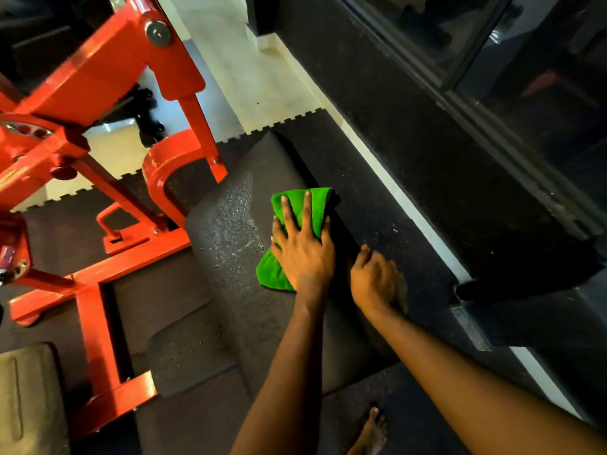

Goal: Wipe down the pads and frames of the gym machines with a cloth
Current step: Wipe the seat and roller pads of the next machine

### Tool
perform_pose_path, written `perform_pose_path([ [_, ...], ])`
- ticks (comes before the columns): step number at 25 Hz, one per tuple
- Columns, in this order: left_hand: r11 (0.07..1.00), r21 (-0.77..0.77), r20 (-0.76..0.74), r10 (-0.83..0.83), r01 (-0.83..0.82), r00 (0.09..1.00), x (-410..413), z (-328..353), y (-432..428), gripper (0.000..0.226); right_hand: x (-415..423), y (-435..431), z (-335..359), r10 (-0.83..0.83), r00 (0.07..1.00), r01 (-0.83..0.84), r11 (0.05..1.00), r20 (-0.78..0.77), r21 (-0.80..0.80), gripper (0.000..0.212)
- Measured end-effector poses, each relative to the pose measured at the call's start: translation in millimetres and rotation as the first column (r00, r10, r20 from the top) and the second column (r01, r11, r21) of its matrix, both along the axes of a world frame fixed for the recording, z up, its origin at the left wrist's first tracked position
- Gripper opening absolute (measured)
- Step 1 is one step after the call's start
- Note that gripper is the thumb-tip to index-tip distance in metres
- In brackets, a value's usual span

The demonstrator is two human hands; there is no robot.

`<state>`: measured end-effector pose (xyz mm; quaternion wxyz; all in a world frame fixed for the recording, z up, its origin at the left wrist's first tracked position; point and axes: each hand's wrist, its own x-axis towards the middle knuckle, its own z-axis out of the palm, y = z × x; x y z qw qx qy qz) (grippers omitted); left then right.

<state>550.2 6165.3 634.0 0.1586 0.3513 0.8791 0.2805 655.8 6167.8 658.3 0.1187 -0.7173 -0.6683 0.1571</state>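
Frame: the red frame [95, 310] stands left of the pad, with no cloth on it; probably a later step.
Pad: the long black pad [226, 244] shows pale specks left of the cloth, so that part likely still needs wiping.
Cloth: the folded green cloth [305, 201] lies flat on the pad near its right edge.
Left hand: the left hand [303, 254] presses the cloth down with straight, spread fingers, for a broad wipe.
Right hand: the right hand [374, 280] curls its fingers over the pad's right edge, probably bracing.

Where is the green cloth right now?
In the head view, the green cloth lies mid-frame on the black pad, pressed under the left hand. The right hand is just right of it, and the orange frame is off to the left.
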Motion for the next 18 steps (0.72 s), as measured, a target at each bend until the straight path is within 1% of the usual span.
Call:
perform_pose_path([
  [1,1.0,-0.014,0.015,-0.009,0.009,1.0,-3,2,3,0.061,0,3,3,0.001,1.0,0.0,0.997,0.017,-0.073,0.052],
  [3,1.0,-0.03,0.033,0.005,-0.004,0.999,-19,4,20,0.06,-3,14,11,-0.002,1.0,0.0,0.964,-0.009,-0.267,0.054],
  [4,0.999,-0.029,0.033,0.016,-0.015,0.999,-29,5,30,0.059,-8,21,14,-0.014,0.999,0.002,0.942,-0.033,-0.335,0.056],
  [6,0.999,-0.019,0.033,0.032,-0.031,0.999,-53,4,54,0.059,-30,40,17,-0.007,0.994,-0.036,0.919,-0.107,-0.393,0.06],
  [8,0.999,-0.007,0.037,0.041,-0.041,0.998,-81,4,76,0.058,-59,55,15,0.009,0.985,-0.071,0.931,-0.173,-0.357,0.06],
  [9,0.999,-0.011,0.031,0.048,-0.047,0.998,-95,4,86,0.058,-71,61,12,-0.014,0.983,-0.048,0.943,-0.183,-0.33,0.059],
  [10,0.998,-0.018,0.018,0.055,-0.055,0.998,-109,2,95,0.058,-80,65,8,-0.042,0.985,-0.011,0.955,-0.169,-0.297,0.058],
  [12,0.997,-0.022,0.008,0.075,-0.075,0.997,-137,-2,115,0.058,-84,69,1,-0.052,0.995,0.031,0.971,-0.082,-0.237,0.058],
  [14,0.995,-0.026,0.011,0.094,-0.093,0.996,-163,-5,132,0.057,-79,67,-2,-0.015,1.0,0.013,0.978,-0.009,-0.208,0.059],
  [18,0.989,-0.061,0.065,0.141,-0.137,0.988,-201,-1,154,0.055,-78,68,0,-0.006,0.999,0.013,0.987,0.043,-0.161,0.057],
])
